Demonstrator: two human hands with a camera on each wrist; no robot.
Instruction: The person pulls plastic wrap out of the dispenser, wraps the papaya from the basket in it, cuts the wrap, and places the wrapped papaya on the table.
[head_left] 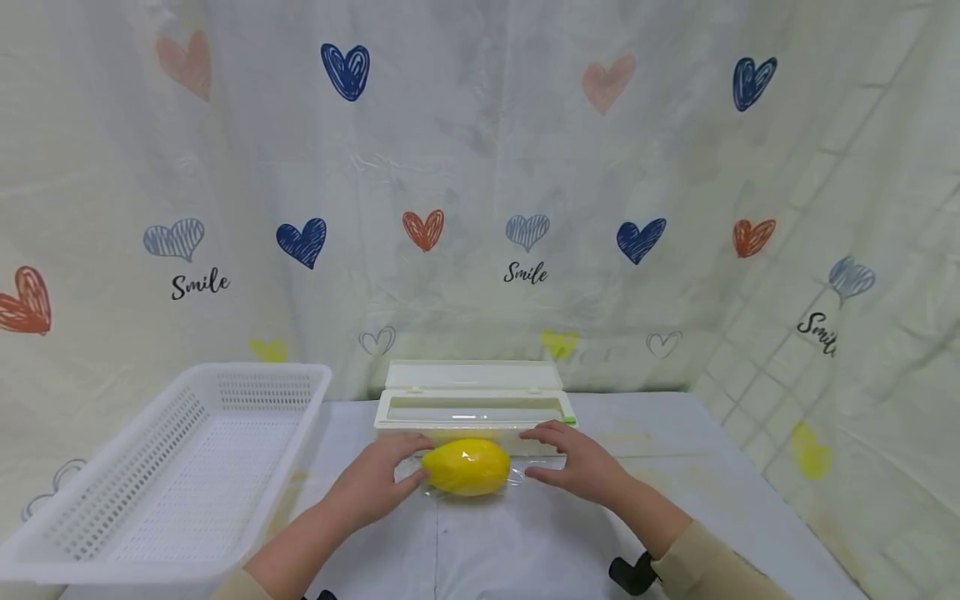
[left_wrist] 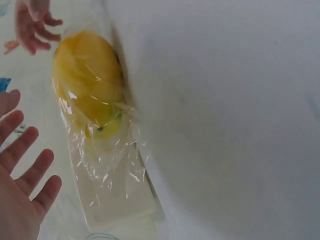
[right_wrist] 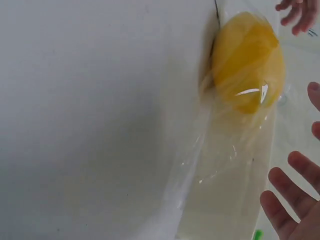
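A yellow, mango-like fruit [head_left: 467, 467] lies on the table, wrapped in clear plastic film [left_wrist: 107, 165] whose loose ends stick out at both sides. Just behind it stands a long white cling film dispenser [head_left: 480, 400], its lid raised and a green piece at its right end. My left hand [head_left: 382, 475] is at the fruit's left end, fingers spread; the left wrist view shows the fingers apart from the fruit. On the other side, my right hand [head_left: 581, 462] hovers by the film's right end with parted fingers, holding nothing.
A white perforated plastic basket [head_left: 288, 450] stands at the left of the white-covered table [head_left: 487, 550]. A curtain [head_left: 465, 167] printed with hearts hangs right behind the dispenser and along the right side.
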